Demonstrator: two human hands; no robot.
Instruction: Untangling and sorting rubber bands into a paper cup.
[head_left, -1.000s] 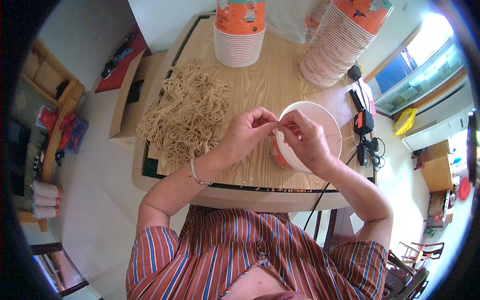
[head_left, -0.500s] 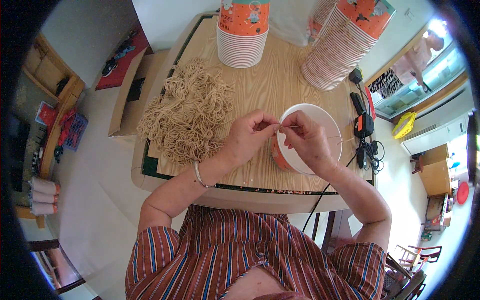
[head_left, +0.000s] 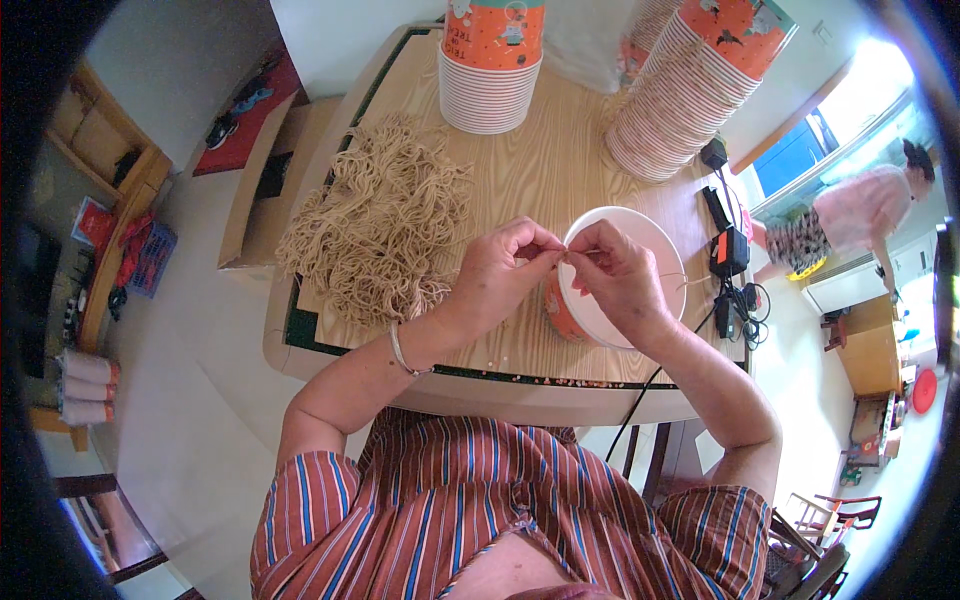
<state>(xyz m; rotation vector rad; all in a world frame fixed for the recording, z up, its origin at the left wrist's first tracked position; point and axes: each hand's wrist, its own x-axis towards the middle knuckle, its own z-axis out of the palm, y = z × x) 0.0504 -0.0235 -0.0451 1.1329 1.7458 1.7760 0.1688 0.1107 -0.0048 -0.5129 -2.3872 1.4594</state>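
Note:
An orange-and-white paper bucket (head_left: 655, 240) lies tilted on the table, its open mouth toward me. At its left rim my left hand (head_left: 508, 262) and my right hand (head_left: 618, 275) meet, thumbs and forefingers pinched together. Between the fingertips is what looks like the end of a thin tan cord; the fingers cover most of it. A short piece of cord (head_left: 676, 279) shows at the bucket's right side. Left of my hands spreads a big loose heap of tan cords (head_left: 385, 220).
Nested paper buckets (head_left: 490, 95) stand at the table's far side. A taller leaning stack (head_left: 680, 95) with cords on it is at the far right. Black adapters and cables (head_left: 728, 250) lie along the right edge. A cardboard box (head_left: 262, 200) stands left; another person (head_left: 860, 215) is at right.
My hands stay pinched at the bucket rim with only a slight shift. The other person in the background has moved to the right.

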